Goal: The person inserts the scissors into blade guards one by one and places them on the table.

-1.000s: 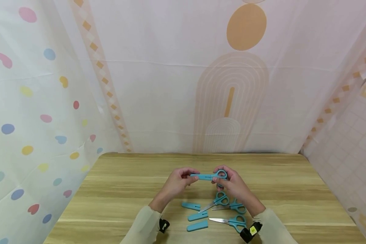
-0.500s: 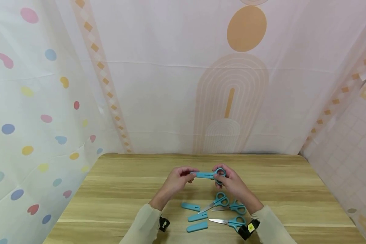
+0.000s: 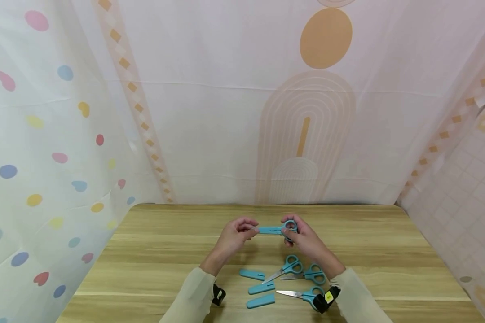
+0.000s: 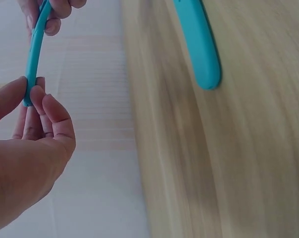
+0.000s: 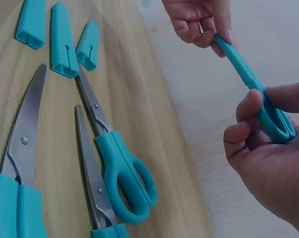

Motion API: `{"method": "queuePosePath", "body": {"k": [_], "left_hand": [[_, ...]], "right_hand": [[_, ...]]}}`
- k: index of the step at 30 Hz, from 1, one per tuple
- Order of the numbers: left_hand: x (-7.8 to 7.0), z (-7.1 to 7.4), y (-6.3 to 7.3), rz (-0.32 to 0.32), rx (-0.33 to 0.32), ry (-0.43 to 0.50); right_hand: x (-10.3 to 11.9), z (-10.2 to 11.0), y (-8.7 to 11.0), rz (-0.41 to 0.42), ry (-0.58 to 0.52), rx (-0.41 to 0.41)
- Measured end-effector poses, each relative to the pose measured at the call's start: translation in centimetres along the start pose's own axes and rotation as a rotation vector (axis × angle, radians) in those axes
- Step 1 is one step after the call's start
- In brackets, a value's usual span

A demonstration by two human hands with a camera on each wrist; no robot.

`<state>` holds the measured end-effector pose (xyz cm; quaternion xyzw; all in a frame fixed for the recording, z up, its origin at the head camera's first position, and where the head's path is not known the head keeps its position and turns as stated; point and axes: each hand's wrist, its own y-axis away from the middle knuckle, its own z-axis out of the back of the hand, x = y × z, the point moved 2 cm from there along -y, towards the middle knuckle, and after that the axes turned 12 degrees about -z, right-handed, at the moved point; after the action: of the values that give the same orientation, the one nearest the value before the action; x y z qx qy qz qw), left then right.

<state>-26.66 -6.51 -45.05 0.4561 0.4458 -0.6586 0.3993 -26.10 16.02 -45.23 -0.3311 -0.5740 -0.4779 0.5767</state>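
In the head view both hands hold one pair of blue-handled scissors (image 3: 290, 225) above the table, its blades covered by a blue sheath (image 3: 270, 230). My left hand (image 3: 235, 236) pinches the closed end of the sheath between thumb and fingers. The left wrist view shows this pinch at the tip of the sheath (image 4: 34, 57). My right hand (image 3: 306, 237) grips the finger loops. Seen from the right wrist, its thumb and fingers close round the handles (image 5: 274, 121), and the sheath reaches up to them.
Three uncovered scissors lie on the wooden table (image 3: 165, 251) nearer the body: one pair (image 3: 292, 265) at the back, another (image 3: 314, 273) right of it, a third (image 3: 307, 295) in front. Left of them lie three loose blue sheaths (image 3: 261, 301). A curtain (image 3: 210, 134) hangs behind.
Both hands have risen slightly away from the body with the scissors. The left fingers now sit closer to the sheath's very end; the things on the table stay where they were.
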Motion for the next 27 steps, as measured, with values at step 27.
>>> {"method": "queuePosePath", "body": {"k": [27], "left_hand": [[1.5, -0.3, -1.5, 0.034, -0.119, 0.002]], "right_hand": [[-0.8, -0.2, -1.9, -0.052, -0.033, -0.193]]}}
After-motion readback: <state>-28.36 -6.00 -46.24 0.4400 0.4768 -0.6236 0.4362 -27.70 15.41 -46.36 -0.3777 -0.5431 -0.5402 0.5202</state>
